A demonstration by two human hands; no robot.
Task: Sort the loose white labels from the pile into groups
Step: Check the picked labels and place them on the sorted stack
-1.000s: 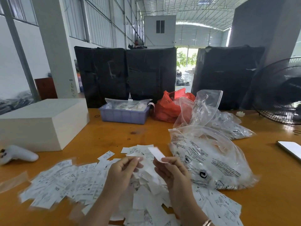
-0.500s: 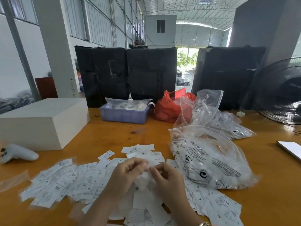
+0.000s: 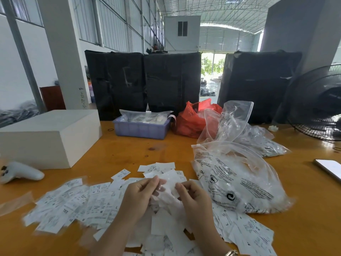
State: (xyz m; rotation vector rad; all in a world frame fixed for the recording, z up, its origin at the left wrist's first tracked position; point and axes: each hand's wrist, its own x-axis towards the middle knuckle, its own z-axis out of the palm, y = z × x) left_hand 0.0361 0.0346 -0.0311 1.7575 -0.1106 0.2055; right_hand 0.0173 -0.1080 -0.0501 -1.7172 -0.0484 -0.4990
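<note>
A wide pile of loose white printed labels [image 3: 77, 204] covers the near part of the wooden table [image 3: 114, 156]. Both hands are over the middle of the pile. My left hand [image 3: 140, 194] and my right hand [image 3: 193, 198] have their fingers curled and pinch a blurred bunch of white labels [image 3: 168, 183] between them, just above the heap. More labels [image 3: 247, 230] lie to the right of my right wrist.
A clear printed plastic bag [image 3: 239, 182] lies right of my hands, more clear bags [image 3: 258, 137] behind it. Further back stand a purple tray [image 3: 140, 129] and a red bag [image 3: 190, 121]. A white box [image 3: 48, 135] and a white controller [image 3: 20, 172] sit left, a phone [image 3: 330, 169] and a fan [image 3: 317, 104] right.
My right hand held one label up a second ago; it then came down to the pile beside my left hand, and both now hold a bunch of labels slightly raised.
</note>
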